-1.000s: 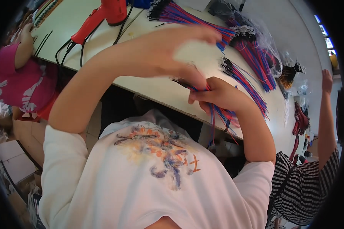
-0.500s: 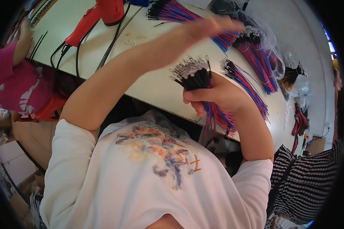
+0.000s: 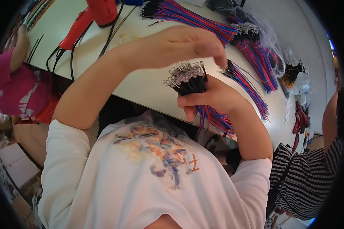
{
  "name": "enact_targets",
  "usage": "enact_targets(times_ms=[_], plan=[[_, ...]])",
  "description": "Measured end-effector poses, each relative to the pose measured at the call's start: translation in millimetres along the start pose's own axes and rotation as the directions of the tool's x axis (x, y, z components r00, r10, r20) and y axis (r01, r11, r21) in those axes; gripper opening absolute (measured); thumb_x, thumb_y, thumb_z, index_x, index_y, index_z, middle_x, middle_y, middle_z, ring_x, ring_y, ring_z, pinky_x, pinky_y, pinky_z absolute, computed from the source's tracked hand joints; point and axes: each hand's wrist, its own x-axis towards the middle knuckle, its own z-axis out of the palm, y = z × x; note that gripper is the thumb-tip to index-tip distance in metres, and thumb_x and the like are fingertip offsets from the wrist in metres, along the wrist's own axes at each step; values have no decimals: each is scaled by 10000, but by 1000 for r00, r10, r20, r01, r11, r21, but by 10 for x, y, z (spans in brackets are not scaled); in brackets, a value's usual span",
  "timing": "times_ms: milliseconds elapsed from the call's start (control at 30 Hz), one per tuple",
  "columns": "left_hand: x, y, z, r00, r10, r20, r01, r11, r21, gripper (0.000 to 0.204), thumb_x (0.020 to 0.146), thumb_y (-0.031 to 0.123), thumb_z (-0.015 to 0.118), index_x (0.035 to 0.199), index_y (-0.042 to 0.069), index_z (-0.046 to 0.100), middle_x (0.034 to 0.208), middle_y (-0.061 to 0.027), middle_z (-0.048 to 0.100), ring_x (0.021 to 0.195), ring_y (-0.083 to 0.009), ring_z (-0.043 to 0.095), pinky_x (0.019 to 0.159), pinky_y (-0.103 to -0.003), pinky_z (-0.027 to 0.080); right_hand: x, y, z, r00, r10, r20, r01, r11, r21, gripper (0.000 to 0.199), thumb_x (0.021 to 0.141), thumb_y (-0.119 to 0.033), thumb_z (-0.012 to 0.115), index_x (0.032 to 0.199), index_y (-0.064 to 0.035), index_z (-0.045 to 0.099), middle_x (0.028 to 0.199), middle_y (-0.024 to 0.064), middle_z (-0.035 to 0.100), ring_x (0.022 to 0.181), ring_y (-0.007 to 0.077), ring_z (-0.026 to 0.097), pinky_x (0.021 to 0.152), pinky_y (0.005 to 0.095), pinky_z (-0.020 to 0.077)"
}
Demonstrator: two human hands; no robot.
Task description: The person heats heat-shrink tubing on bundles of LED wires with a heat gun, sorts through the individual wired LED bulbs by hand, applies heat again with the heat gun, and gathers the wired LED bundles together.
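Observation:
My right hand [image 3: 214, 98] is shut around a bundle of red and blue wires [image 3: 191, 82], held upright over the near edge of the pale table [image 3: 141, 82]. The bundle's top end has black sleeves and small clear tips. Its loose red and blue ends hang below my fist. My left hand [image 3: 187, 44] hovers just above the tips, palm down, fingers curled towards them, with nothing visibly in it. My white printed shirt fills the lower part of the view.
More red and blue wire bundles [image 3: 195, 17] lie on the table's far side, some in clear plastic bags [image 3: 267, 42]. A red heat gun [image 3: 97, 13] with black cables lies at the back left. A person in pink [image 3: 15, 91] sits left; a striped sleeve [image 3: 305, 179] is right.
My right hand has lifted the bundle and turned its tips upward. My left hand has swept across above it and now curls down over the tips.

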Motion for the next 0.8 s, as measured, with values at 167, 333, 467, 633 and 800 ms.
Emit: enact_targets(times_ms=[167,333,467,633,800], plan=[[-106,32,-62,979,-184,86,191,978,-80,211,937,205,565,950,15,655,871,-25,640,821,-92,569,766,-242,450,-17,-2,22,999,-23,-26,23,1000,-14,173,793,-143,722,838,-8,623,651,57,630,614,147,619,610,270,491],[-89,13,31,962,-269,58,273,957,-101,209,921,204,590,892,18,682,772,-4,660,736,-61,576,708,-223,458,-26,24,33,997,-71,5,71,997,-24,179,802,-158,720,827,-10,623,657,53,630,614,146,617,607,270,491],[-111,-17,24,982,-178,58,182,981,-65,386,969,343,470,1051,14,655,981,-48,653,919,-127,572,844,-273,439,-46,-4,45,996,-80,-31,79,996,-39,170,809,-153,710,824,-9,621,664,51,628,607,143,607,600,272,486],[-104,-4,216,971,-45,-236,15,992,-129,805,917,673,280,1275,-3,532,1311,-140,533,1294,-254,420,1076,-390,307,-7,-41,55,999,-33,-35,30,996,-82,138,804,-125,702,841,-11,634,657,44,615,600,139,589,580,283,474],[-100,7,373,1000,28,1,-27,931,364,877,883,712,304,1335,-24,458,1357,-164,486,1306,-301,405,1083,-397,291,-18,22,73,970,-231,-71,222,967,-124,165,775,-122,726,883,-20,654,640,29,593,596,121,575,567,282,469]])
